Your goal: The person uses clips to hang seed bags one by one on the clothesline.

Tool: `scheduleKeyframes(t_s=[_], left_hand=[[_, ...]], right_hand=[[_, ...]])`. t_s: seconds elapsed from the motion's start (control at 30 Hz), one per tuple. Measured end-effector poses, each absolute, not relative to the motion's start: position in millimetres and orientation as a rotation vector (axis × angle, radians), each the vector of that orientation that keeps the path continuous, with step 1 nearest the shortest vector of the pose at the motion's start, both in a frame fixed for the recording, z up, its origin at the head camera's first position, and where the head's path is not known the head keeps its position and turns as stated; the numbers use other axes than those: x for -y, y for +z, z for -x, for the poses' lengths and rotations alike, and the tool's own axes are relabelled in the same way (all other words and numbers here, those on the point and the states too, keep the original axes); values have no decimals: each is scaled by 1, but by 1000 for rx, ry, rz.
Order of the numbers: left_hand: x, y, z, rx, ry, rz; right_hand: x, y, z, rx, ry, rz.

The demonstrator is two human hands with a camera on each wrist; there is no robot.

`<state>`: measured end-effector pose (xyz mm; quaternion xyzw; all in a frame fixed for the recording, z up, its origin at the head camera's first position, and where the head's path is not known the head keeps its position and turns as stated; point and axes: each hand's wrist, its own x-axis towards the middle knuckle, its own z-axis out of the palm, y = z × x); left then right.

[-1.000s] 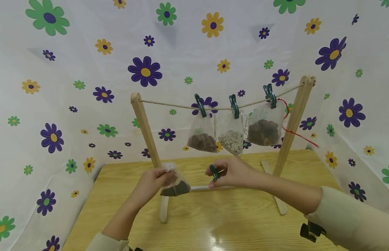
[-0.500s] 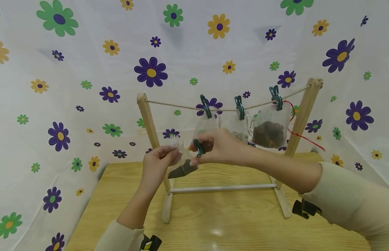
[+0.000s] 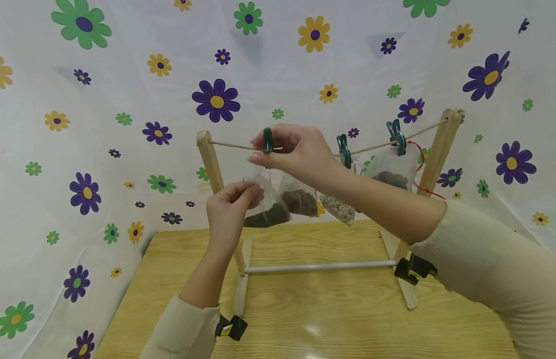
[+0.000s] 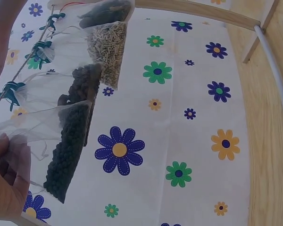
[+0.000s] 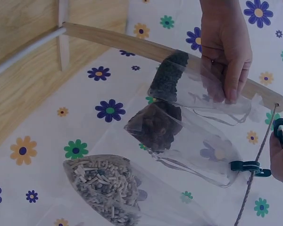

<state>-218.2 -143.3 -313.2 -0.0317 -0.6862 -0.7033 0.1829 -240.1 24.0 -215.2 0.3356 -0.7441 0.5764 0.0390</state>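
At the twine (image 3: 233,146): right hand (image 3: 296,152) pinches clip (image 3: 267,140) open, left hand (image 3: 230,202) grips pouch (image 3: 265,209); seat pouch top inside clip first

White cloth backdrop (image 3: 125,89) printed with purple, green and yellow flowers; pale yellow wood-grain worktop (image 3: 327,319); dark green plastic clip (image 3: 267,140) at twelve o'clock; clear mesh pouch of near-black pellets (image 3: 265,212); cream sleeves (image 3: 497,269)

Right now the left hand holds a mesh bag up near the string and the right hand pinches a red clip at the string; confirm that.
The clip is dark green, not red, as the head view shows. The rest stands: the left hand holds the mesh bag below the string, and the right hand pinches the clip there.
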Motion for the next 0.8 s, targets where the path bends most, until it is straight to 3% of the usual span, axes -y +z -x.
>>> scheduleKeyframes(t_s=[0.4,0.8], left_hand=[[142,-299,230,1848,-1953,87],[137,-296,236,1744,-1915,178]], right_hand=[[-2,-194,261,2066,2355,-687],[5,-190,269,2277,2303,-529]])
